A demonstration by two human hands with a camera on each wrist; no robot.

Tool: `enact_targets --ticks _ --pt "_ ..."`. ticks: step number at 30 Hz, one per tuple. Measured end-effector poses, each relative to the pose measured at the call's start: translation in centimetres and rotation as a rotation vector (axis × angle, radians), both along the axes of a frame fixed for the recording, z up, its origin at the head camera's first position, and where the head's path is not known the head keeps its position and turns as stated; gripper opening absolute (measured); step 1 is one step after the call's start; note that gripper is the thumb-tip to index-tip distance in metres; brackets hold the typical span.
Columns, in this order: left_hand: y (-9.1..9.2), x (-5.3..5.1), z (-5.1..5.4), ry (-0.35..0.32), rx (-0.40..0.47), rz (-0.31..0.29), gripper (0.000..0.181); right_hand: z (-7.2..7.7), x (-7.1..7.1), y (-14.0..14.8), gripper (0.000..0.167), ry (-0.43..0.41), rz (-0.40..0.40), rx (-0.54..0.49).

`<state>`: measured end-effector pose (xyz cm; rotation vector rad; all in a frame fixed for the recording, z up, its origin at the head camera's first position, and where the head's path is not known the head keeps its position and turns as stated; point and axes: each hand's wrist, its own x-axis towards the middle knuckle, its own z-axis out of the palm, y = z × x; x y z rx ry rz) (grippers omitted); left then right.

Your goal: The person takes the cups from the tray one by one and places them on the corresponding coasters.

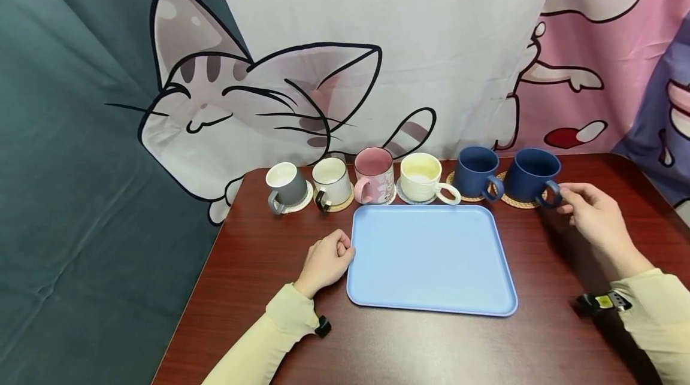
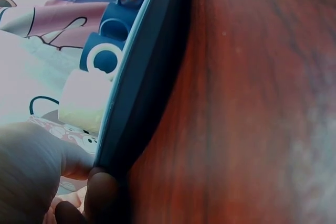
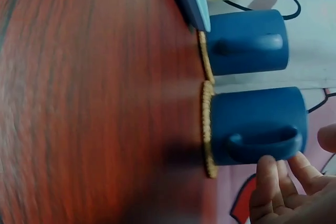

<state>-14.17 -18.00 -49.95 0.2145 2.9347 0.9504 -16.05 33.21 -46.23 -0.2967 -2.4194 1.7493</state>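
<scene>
My left hand (image 1: 325,260) pinches the left rim of the light-blue tray (image 1: 428,259); in the left wrist view its thumb and fingers (image 2: 101,192) meet at the tray's edge. At the far right, my right hand (image 1: 597,217) is at the handle of the rightmost blue mug (image 1: 533,172). In the right wrist view, its fingertips (image 3: 266,165) touch the outside of that handle, while the thumb (image 3: 328,138) stays apart from it. This mug stands upright on a round woven coaster (image 3: 207,129).
Along the table's back edge stand a grey mug (image 1: 288,187), a white mug (image 1: 331,182), a pink mug (image 1: 374,175), a cream mug (image 1: 420,176) and another blue mug (image 1: 475,172), each on a coaster. Behind them hangs a cartoon-cat curtain (image 1: 431,26). The tray lies just in front.
</scene>
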Motion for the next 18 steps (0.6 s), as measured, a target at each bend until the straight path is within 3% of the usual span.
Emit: enact_targets --ticks 4,9,13,18 --pt "0.0 0.1 0.2 -0.018 -0.006 -0.01 0.012 0.9 0.9 -0.1 0.016 0.011 -0.069 0.231" --pt "0.0 0.1 0.6 -0.006 -0.006 -0.031 0.011 1.8 1.9 -1.3 0.034 0.138 -0.118 0.449" --pt "0.2 0.2 0.9 0.057 -0.051 -0.03 0.012 2.2 2.2 -3.1 0.032 0.231 -0.048 0.511" --pt "0.7 0.6 1.6 0.199 -0.157 -0.03 0.015 2.3 2.0 -5.5 0.031 0.274 0.081 0.563"
